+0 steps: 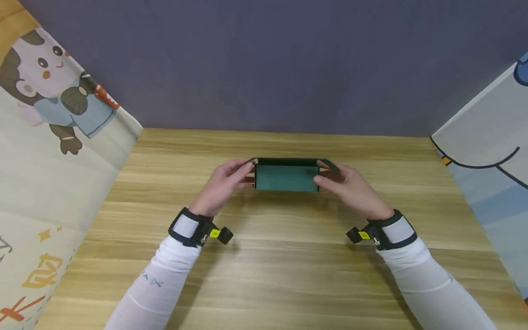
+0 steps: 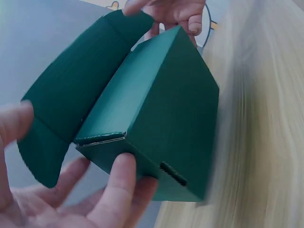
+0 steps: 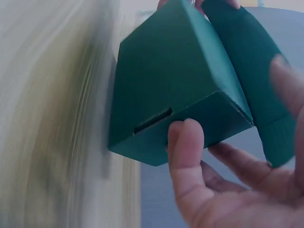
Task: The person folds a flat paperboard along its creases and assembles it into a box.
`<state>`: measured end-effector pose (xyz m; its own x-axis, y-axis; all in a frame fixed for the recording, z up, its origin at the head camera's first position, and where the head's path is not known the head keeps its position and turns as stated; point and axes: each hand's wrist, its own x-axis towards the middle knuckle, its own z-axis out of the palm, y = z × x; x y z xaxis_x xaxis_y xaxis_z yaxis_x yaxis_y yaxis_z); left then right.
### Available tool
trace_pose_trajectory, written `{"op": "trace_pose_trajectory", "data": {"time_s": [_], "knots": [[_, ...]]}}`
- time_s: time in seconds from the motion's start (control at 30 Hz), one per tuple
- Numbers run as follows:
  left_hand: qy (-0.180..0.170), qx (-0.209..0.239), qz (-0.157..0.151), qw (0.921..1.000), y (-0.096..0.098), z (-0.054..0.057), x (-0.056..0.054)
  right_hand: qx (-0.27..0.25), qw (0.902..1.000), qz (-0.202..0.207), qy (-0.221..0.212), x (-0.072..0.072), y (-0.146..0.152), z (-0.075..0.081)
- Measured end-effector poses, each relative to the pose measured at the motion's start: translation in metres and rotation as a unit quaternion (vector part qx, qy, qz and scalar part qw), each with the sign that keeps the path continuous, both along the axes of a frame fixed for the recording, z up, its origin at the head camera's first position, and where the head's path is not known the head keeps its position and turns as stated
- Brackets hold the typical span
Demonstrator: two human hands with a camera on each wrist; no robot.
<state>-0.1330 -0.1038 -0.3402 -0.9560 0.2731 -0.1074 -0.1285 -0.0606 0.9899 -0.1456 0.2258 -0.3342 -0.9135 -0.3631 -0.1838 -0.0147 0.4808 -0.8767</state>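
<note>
A green cardboard box (image 1: 286,178) is between my two hands at the far middle of the table. Its lid flap (image 2: 71,80) stands raised, with a rounded tab at each end. My left hand (image 1: 222,185) holds the left end: its fingers (image 2: 118,185) press the end wall and the thumb is by the flap's tab. At the opposite end, my right hand (image 1: 348,190) has its fingers (image 3: 187,147) against the wall, and its thumb is near the lid flap (image 3: 247,52). A narrow slot (image 3: 153,121) shows along a lower edge. The box's inside is hidden in the wrist views.
A wood-grain table (image 1: 284,266) lies under both arms. Behind it rises a dark blue-grey surface (image 1: 264,64). Printed cartoon cloths border the left (image 1: 53,174) and right (image 1: 482,137) sides. Each wrist wears a black strap with a small camera.
</note>
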Motion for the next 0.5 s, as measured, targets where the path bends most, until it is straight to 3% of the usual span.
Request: {"op": "trace_pose_trajectory", "data": {"time_s": [0.13, 0.3, 0.5], "knots": [[0.0, -0.022, 0.004, 0.9997, 0.0, 0.001, 0.006, 0.006, 0.9989, -0.038, 0.026, 0.011, -0.007, -0.001], [0.023, -0.097, -0.004, 0.995, -0.002, 0.003, 0.015, 0.02, 0.9972, -0.063, 0.036, 0.023, -0.015, -0.001], [0.022, -0.135, -0.028, 0.9902, -0.008, 0.0, 0.024, 0.046, 0.9974, -0.051, 0.022, 0.035, -0.022, -0.002]]}}
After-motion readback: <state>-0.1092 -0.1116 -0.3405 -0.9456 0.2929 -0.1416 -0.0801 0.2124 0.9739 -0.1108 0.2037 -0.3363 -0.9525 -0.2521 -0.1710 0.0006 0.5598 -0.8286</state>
